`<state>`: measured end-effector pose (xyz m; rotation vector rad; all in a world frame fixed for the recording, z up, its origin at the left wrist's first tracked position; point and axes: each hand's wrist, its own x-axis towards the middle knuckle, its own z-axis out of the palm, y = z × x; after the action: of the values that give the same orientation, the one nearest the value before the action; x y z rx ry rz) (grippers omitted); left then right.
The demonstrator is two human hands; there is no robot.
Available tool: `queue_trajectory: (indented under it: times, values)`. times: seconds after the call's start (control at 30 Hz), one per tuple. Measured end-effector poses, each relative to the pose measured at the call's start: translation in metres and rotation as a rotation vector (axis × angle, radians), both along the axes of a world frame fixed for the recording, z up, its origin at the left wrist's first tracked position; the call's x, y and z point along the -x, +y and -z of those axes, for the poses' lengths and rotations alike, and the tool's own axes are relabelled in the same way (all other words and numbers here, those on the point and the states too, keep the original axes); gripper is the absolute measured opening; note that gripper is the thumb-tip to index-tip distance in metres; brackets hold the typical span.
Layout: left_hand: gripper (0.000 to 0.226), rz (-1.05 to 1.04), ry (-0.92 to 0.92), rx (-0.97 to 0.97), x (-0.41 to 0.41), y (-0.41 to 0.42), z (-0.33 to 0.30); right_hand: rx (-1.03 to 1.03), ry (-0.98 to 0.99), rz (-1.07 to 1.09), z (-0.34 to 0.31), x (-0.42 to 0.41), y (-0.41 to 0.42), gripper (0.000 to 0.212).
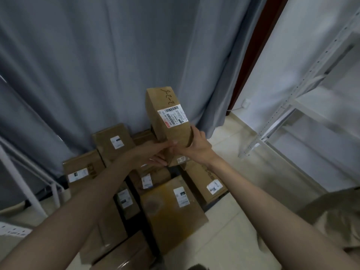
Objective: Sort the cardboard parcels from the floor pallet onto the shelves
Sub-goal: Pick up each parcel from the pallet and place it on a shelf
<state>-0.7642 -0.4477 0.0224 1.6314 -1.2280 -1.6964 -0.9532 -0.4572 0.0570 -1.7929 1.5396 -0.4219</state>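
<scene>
A person's left hand [153, 152] and right hand [194, 147] gripped the near end of one labelled cardboard parcel [167, 114], raised above the floor pile [171, 207], where many parcels awaited sorting and the white shelves [303, 106] visible at right stood bare.

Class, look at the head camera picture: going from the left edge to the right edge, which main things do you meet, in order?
White metal rack leg → brown cardboard parcel at the stack's left edge → left hand → raised brown cardboard parcel with handwritten marking → right hand → white metal shelving unit.
</scene>
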Motion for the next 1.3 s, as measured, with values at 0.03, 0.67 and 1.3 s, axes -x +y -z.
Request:
queue_trajectory:
  times: [0.03, 0.67, 1.3]
  values:
    - [0.098, 0.013, 0.005, -0.021, 0.000, -0.006, 0.004, 0.006, 0.035, -0.006, 0.005, -0.001, -0.007, 0.109]
    - [0.034, -0.580, 0.040, -0.195, 0.092, -0.166, 0.216, -0.272, 0.100, -0.095, 0.235, 0.034, -0.230, 0.123]
    - [0.046, -0.611, -0.014, -0.214, 0.116, -0.265, 0.542, -0.166, 0.348, -0.050, 0.610, 0.001, -0.302, 0.073]
